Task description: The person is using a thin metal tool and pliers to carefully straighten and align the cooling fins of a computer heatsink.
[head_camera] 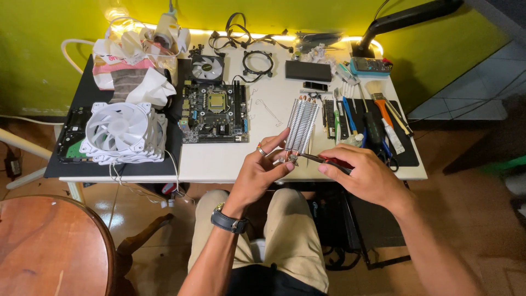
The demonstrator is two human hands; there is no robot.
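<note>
My left hand [263, 170], with a ring and a dark wristwatch, grips the near end of a finned metal cooler heatsink [302, 123] that lies on the white table [219, 161]. My right hand [367, 175] holds a red-handled screwdriver [323, 160] whose tip points at the heatsink's base between my hands. A motherboard [214, 112] lies flat just left of the heatsink.
A stack of white fans [123, 134] sits on a black mat at the left, beside a hard drive [71, 140] and crumpled bags. Tools and brushes [378, 123] lie on a dark mat at the right. A small fan [207, 68], cables, a black box [308, 70] line the back. A wooden stool [49, 246] stands lower left.
</note>
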